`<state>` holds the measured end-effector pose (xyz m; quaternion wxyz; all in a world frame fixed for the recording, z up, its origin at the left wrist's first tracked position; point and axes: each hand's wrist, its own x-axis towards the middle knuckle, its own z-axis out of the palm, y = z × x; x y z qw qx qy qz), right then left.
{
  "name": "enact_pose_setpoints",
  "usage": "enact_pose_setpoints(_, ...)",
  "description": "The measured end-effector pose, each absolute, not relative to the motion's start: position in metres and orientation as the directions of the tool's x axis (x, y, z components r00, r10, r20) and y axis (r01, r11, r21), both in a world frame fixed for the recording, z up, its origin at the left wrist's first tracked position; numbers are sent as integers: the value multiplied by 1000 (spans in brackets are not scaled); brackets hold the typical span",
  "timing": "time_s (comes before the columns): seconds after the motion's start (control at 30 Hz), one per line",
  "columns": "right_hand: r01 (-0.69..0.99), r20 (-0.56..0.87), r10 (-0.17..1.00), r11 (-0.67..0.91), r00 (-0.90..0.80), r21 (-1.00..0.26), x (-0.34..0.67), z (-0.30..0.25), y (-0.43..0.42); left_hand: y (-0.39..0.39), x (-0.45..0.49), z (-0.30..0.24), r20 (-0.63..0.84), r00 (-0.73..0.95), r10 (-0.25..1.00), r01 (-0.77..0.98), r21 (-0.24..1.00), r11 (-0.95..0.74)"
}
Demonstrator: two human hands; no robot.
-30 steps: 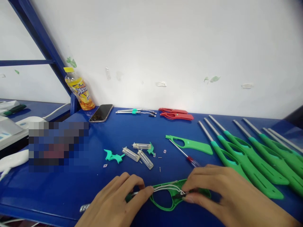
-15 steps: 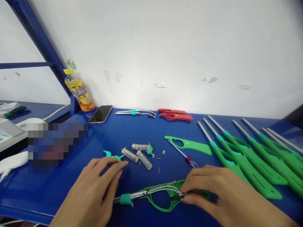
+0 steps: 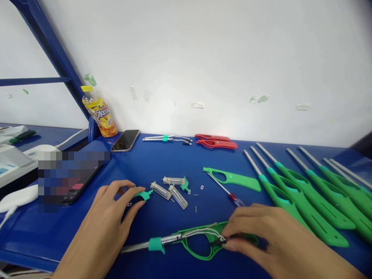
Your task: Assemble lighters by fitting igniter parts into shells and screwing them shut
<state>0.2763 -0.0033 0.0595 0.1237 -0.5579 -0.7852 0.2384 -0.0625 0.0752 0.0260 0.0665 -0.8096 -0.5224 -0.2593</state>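
Note:
An open green lighter shell (image 3: 200, 242) with white wires and a metal tube lies near the table's front edge. My right hand (image 3: 261, 236) presses its fingertips down on the shell's rear part, fingers closed against it. My left hand (image 3: 109, 211) has reached left and forward, and its thumb and fingers pinch a small teal trigger piece (image 3: 143, 193) on the table. Just right of that piece lie clear fuel tubes (image 3: 171, 190) and tiny loose parts.
Several finished green long-nose lighters (image 3: 305, 190) lie in a row at the right. A green shell half (image 3: 232, 178) and a red-handled screwdriver (image 3: 229, 192) lie mid-table. At the back are red shells (image 3: 216, 141), a phone (image 3: 124, 140) and a drink bottle (image 3: 99, 112).
My left hand let go of the lighter's tube, moved left and forward, and closed on the teal trigger piece. The right hand stayed on the shell.

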Motion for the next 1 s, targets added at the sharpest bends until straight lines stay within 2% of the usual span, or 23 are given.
enact_pose_setpoints(0.17, 817, -81, 928, 275, -363, -507, 276, 62, -3, 73, -63, 30, 443, 368, 817, 864, 162, -477)
enact_pose_setpoints(0.43, 812, -92, 922, 280, -376, -512, 275, 66, -3, 71, -60, 36, 503, 392, 770, 859, 100, -502)
enact_pose_setpoints(0.63, 815, -82, 926, 278, -367, -507, 274, 66, -2, 69, -61, 46, 567, 453, 688, 814, 51, -579)
enact_pose_setpoints(0.83, 804, -34, 931, 296, -364, -515, 275, 62, -4, 51, -60, 45, 639, 389, 664, 794, 133, -593)
enact_pose_setpoints(0.9, 802, -25, 929, 304, -368, -513, 275, 61, -4, 42, -55, 43, 609, 449, 654, 751, 140, -646)
enact_pose_setpoints(0.93, 803, -21, 930, 304, -366, -512, 276, 62, -5, 37, -50, 41, 633, 482, 605, 712, 119, -692)
enact_pose_setpoints(1.0, 801, -21, 931, 301, -364, -517, 275, 62, -5, 29, -39, 37, 652, 490, 579, 654, 165, -739)
